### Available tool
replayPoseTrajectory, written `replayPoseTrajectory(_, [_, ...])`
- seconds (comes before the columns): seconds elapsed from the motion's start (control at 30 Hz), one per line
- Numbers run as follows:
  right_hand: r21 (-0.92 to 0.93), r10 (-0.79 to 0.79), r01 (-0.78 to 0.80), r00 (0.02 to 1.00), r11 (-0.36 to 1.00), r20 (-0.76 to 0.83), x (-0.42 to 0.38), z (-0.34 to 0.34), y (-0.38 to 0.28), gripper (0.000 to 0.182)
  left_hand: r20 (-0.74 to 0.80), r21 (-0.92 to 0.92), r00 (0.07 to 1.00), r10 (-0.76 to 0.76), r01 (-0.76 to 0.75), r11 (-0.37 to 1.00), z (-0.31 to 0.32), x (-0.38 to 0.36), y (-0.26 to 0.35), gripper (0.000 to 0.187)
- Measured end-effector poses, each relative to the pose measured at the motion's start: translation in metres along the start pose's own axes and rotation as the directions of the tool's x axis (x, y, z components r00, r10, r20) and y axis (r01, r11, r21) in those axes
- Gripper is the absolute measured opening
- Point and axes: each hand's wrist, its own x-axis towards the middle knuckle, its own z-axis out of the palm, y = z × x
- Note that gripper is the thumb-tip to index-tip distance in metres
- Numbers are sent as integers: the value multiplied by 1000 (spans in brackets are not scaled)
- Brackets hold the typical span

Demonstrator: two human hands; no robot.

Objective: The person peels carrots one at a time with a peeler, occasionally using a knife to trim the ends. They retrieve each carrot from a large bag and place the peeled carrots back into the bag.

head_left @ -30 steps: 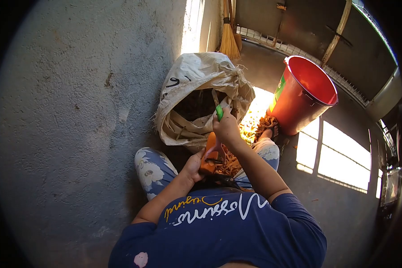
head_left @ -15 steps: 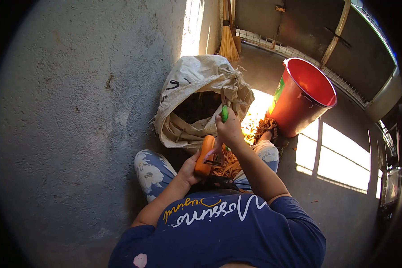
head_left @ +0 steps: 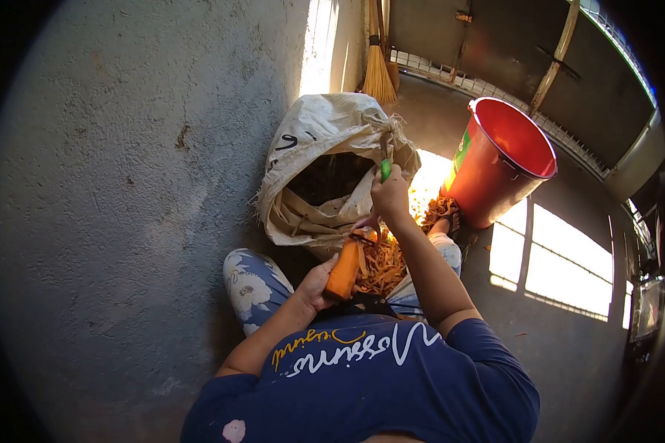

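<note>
My left hand [head_left: 318, 284] is wrapped round the lower part of a thick orange carrot [head_left: 343, 272], which points away from me. My right hand [head_left: 390, 196] grips a peeler; its green handle end [head_left: 385, 170] sticks out above my fist. The peeler's head [head_left: 363, 236] lies at the far end of the carrot. Orange peelings [head_left: 382, 269] are heaped between my legs, just right of the carrot. Beyond my hands, a white woven sack [head_left: 314, 118] stands with its mouth open; its inside is dark.
A red bucket [head_left: 488, 166] stands at the right, with more peelings [head_left: 442, 210] near its base and my foot. A broom [head_left: 379, 74] leans at the back. The rough grey wall [head_left: 140, 192] runs along the left. Sunlight falls on the floor [head_left: 561, 255] at the right.
My right hand has moved away from my body and slightly right, taking the peeler from the carrot's near part to its far end. The carrot has shifted slightly right.
</note>
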Motion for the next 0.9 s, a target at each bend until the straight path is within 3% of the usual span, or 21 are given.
replayPoseTrajectory(0.07, [-163,17,-33,995,986,-99,30,-4,28,22,55,97,997,-48,43,994,-4,-7,-7,46])
replayPoseTrajectory(0.2, [-30,40,-47,981,998,-192,43,-1,52,21,108,61,994,-16,10,998,-9,-5,0,46])
replayPoseTrajectory(0.33, [190,-66,62,998,980,14,-11,-16,-4,24,52,-14,999,-2,3,1000,-13,4,4,46])
replayPoseTrajectory(0.4, [229,-143,127,988,965,52,-36,-14,-19,25,-8,-95,1000,19,-19,995,-6,7,5,47])
replayPoseTrajectory(0.53, [217,-99,74,989,973,108,-42,-10,-22,25,40,-88,999,-9,12,996,-8,7,4,46])
replayPoseTrajectory(0.6, [103,-21,24,1000,994,-23,-15,-1,1,23,155,-49,987,-46,54,997,-14,1,8,47])
replayPoseTrajectory(0.77, [-111,97,-122,974,986,-205,40,-10,68,29,194,6,977,-83,84,996,-20,-3,4,50])
replayPoseTrajectory(0.83, [-58,111,-128,966,990,-235,43,-18,72,26,214,28,974,-78,74,997,-18,-3,6,52])
replayPoseTrajectory(0.9, [-44,96,-109,967,993,-236,42,-24,79,26,142,108,990,-20,5,994,-14,-6,8,47])
